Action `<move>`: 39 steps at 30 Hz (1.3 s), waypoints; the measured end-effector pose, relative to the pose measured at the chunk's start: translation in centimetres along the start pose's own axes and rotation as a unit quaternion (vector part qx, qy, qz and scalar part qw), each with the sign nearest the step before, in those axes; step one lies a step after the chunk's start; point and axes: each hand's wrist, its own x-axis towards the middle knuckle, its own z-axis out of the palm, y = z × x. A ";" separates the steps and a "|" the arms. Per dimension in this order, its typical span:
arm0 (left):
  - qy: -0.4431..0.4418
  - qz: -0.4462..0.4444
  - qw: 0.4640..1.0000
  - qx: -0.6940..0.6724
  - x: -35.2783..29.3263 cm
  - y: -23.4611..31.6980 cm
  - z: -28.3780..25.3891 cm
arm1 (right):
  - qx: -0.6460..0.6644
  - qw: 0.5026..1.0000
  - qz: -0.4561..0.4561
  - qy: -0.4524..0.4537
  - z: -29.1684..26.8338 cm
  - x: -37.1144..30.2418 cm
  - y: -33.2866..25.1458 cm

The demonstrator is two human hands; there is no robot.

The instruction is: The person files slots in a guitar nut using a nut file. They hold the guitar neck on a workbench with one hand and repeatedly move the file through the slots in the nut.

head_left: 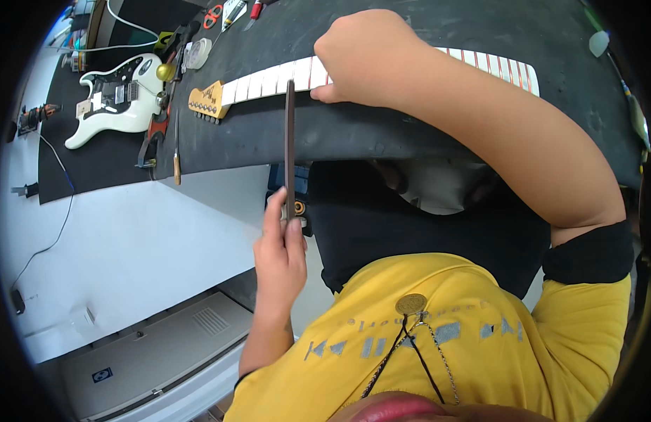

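Note:
A guitar neck (pixel 269 81) lies across the dark work mat, its wooden headstock (pixel 207 100) with tuners at the left. White covers its fingerboard between the fret lines, which look reddish toward the right end. My right hand (pixel 368 60) is closed over the middle of the neck, thumb along the near edge; its other fingertips are hidden. In my left hand (pixel 280 257), pinched between thumb and fingers, is a long, thin dark-brown flat stick (pixel 290 141). The stick points away from me, and its far tip overlaps the neck's near edge; whether they touch I cannot tell.
A white electric guitar body (pixel 118 102) lies at the left on the dark mat (pixel 255 141). Beside it are a wooden-handled slim tool (pixel 176 165), a tape roll (pixel 198 53) and other tools. Orange-handled scissors (pixel 212 16) lie farther back. The table's near edge runs just before my lap.

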 end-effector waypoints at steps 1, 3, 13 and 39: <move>0.001 0.000 1.000 -0.002 0.5 0.3 -0.1 | -0.004 1.000 -0.005 0.000 0.1 0.3 -0.1; 0.005 0.006 1.000 0.025 2.9 2.3 -0.4 | -0.022 0.999 0.030 -0.033 1.4 1.1 0.3; -0.012 0.030 0.999 0.023 7.0 2.3 0.1 | -0.037 0.999 0.030 -0.018 1.6 0.5 1.2; -0.013 -0.010 0.999 -0.049 13.0 6.1 -0.2 | -0.004 1.000 -0.009 0.013 0.5 0.2 0.1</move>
